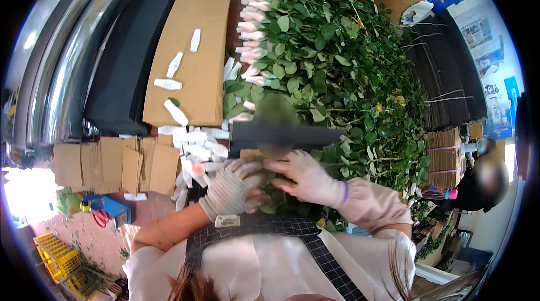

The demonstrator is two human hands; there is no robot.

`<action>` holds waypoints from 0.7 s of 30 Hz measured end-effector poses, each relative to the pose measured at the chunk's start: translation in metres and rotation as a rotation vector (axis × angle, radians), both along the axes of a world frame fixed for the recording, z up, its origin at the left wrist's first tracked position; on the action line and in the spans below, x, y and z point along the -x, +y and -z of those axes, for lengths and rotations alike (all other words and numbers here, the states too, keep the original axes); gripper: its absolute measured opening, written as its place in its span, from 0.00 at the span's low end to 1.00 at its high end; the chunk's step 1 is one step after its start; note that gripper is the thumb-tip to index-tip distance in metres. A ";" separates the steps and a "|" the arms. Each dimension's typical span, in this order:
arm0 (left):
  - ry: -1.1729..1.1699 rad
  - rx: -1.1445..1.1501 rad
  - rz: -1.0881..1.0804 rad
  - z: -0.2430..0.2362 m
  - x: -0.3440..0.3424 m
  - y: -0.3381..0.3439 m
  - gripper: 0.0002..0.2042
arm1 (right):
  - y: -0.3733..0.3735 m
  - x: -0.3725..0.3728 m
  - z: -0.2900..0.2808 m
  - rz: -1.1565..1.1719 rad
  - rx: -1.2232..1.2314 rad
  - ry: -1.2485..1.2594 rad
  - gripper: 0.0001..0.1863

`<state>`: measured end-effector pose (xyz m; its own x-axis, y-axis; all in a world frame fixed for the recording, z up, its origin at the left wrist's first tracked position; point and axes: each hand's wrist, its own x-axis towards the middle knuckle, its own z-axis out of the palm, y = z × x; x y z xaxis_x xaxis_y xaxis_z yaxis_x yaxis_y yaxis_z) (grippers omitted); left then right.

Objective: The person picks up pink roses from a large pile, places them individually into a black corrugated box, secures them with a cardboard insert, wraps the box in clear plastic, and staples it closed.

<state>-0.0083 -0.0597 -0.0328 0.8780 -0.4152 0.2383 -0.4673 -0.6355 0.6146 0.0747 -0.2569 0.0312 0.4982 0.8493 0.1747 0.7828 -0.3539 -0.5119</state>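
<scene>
Green leaves [273, 202] peek out on the near side of the fingers [286, 168], between the two hands. Left hand [228, 188] and right hand [312, 177] both wear pale gloves, and their fingers are bent in toward each other. I cannot tell if they are pinching something, because the spot by their tips is partly hidden and blurry. Just past the fingers, on the far side, a long black strip [318, 137] lies from left to right. Beyond it and to the right is a big pile of leafy stems [343, 70], and white nets sit on the ends along its left side [254, 26]. Left of the hands there is a messy heap of small white nets [194, 146]. Farther off on the left is a tall brown card stack [197, 90] with four loose nets on top. Next to that come a black stack [126, 70] and some shiny silver sheets [84, 62]. Little brown card pieces [109, 163] lie on the near side of those stacks. Nearer, on the left, are red scissors [101, 218] by a blue box [117, 209], and a yellow crate [61, 256]. Over on the right are a black bundle [444, 76], tied brown cards [444, 160] and another person [478, 185] in dark clothes.
</scene>
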 end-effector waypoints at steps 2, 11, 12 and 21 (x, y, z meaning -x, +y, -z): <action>0.002 -0.012 -0.015 0.005 0.003 0.003 0.22 | 0.003 -0.044 -0.035 -0.047 -0.081 0.121 0.17; -0.096 -0.098 0.033 0.032 0.004 0.009 0.17 | 0.052 -0.263 0.053 0.453 0.860 -0.438 0.20; -0.106 -0.096 0.027 0.033 0.003 0.009 0.15 | 0.057 -0.267 0.061 0.434 0.951 -0.474 0.19; -0.170 -0.097 0.004 0.020 -0.004 0.007 0.15 | -0.023 -0.217 0.052 0.053 0.680 -0.208 0.16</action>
